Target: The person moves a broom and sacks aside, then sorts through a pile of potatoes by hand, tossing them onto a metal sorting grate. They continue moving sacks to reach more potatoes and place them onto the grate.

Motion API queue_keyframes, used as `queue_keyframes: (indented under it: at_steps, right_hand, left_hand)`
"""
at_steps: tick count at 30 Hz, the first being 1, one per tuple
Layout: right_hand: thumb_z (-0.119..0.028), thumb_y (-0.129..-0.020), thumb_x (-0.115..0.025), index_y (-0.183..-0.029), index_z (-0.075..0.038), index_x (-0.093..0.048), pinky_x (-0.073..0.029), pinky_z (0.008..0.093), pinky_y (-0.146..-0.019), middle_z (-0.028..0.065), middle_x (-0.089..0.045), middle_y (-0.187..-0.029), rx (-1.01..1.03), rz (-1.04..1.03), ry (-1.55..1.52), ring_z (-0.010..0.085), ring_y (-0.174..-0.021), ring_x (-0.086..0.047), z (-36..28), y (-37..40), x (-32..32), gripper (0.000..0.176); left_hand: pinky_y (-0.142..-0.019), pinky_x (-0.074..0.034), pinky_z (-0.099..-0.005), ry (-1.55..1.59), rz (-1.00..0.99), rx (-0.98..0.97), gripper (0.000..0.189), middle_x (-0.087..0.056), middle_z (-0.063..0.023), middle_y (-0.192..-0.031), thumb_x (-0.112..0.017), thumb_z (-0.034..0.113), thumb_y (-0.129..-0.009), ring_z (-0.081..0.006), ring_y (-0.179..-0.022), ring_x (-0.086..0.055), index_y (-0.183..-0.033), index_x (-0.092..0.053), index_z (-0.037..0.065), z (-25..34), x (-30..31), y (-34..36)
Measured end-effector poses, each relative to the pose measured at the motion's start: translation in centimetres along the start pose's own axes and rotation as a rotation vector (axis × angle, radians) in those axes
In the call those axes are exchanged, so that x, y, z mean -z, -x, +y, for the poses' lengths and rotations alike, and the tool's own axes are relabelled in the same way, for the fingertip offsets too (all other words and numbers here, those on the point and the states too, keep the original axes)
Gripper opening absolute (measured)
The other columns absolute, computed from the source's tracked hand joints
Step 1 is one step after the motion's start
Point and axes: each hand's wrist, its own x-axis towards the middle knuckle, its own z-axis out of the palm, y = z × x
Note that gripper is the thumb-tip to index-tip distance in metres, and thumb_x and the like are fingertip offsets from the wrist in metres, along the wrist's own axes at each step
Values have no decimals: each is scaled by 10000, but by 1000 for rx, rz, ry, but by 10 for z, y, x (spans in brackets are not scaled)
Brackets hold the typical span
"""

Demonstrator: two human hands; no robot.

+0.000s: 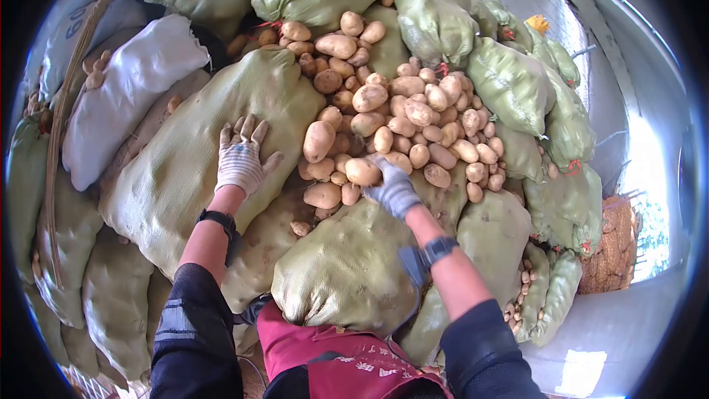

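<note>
A heap of loose tan potatoes (402,114) lies on top of stacked green sacks. My left hand (241,155), in a white knit glove, rests flat with fingers spread on a large green sack (181,170), just left of the heap. My right hand (393,188), in a grey glove, is closed around a potato (362,171) at the near edge of the heap. Both wrists wear dark bands. A filled green sack (347,266) bulges right below my hands.
Many full green sacks (509,81) ring the heap at the back and right. White sacks (129,96) lie at the left beside a bent cane strip (66,103). A mesh bag (613,244) stands at right on grey floor (620,325). Small potatoes (521,295) sit between the right sacks.
</note>
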Motion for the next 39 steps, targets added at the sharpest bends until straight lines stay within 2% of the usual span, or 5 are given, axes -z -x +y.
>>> queue_keyframes:
  at_steps: [7, 20, 23, 28, 39]
  right_hand:
    - [-311, -828, -783, -1266, -49, -538, -546, 281, -586, 47, -643, -979, -716, 515, -987, 165, -767, -674, 65, 292, 77, 567]
    - [-187, -932, -634, -1318, -19, -493, -561, 319, -768, 97, -610, -1165, -1629, 1294, -419, 210, -965, -643, 100, 844, -50, 444]
    - [-181, -940, -620, -1330, -19, -484, -568, 322, -775, 105, -606, -1194, -1421, 1350, -520, 220, -981, -642, 130, 798, -20, 443]
    - [-170, -955, -598, -1351, -19, -469, -581, 327, -787, 118, -599, -1242, -691, 966, -1120, 236, -1008, -641, 93, 487, 64, 443]
    - [-243, -724, -842, -1526, -92, -307, -326, 416, -1184, 190, -379, -1530, -32, -93, 29, 376, -1411, -371, 8, -9, -39, 976]
  left_hand:
    - [-1225, -121, -483, -91, 0, -17, 727, -352, -159, -1570, -547, 543, -926, -291, -1478, -275, -1491, -404, 110, 3, -8, 1]
    - [-1212, -186, -465, 142, 71, -20, 691, -328, -209, -1573, -597, 396, -937, -330, -1466, -305, -1513, -371, 90, 25, -23, 23]
    - [-1128, -351, -451, 1041, 224, -162, 644, -391, -193, -1537, -641, 337, -945, -316, -1402, -410, -1485, -408, 74, 62, -77, 63]
    - [-971, -479, -497, 2097, -739, 943, 817, -472, -74, -1435, -705, 586, -854, -290, -1198, -552, -1485, -373, 189, 87, -128, 61]
    - [-1185, -285, -409, 1300, -460, 1112, 1257, -353, -242, -1551, -682, 809, -664, -352, -1460, -318, -1540, -254, 15, 134, -96, -13]
